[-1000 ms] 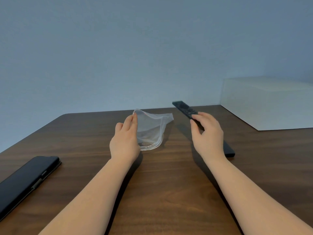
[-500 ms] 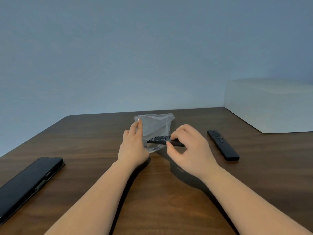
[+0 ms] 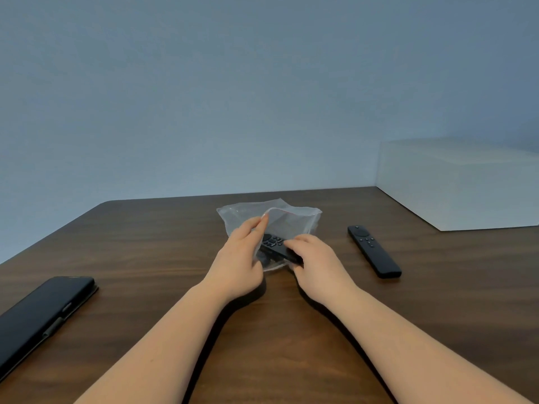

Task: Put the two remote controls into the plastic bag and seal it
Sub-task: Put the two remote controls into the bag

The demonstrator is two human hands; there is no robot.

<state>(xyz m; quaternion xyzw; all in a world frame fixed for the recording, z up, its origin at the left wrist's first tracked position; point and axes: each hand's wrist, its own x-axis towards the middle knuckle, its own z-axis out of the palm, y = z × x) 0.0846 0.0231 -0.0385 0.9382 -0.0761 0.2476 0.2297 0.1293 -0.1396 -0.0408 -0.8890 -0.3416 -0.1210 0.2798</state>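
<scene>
At the centre of the frame the left hand (image 3: 237, 258) pinches the near lip of the clear plastic bag (image 3: 287, 218) between thumb and fingers, lifting it so the mouth gapes toward the right. The right hand (image 3: 316, 262) is closed around the tail end of the first remote control (image 3: 275, 246), whose button end already lies inside the bag while the held end seems to sit at or just outside the opening. By this showing the task is in its first part: one remote is only partly in. The second remote control (image 3: 373, 252) lies untouched on the dark wooden surface (image 3: 145, 243), to the right of the hands and apart from the bag. It has yet to be picked up and slid in, and the red-lined zip strip along the bag's mouth is open, so sealing is also left. A black phone (image 3: 43, 316) rests at lower left, a white box (image 3: 458, 185) at upper right.
</scene>
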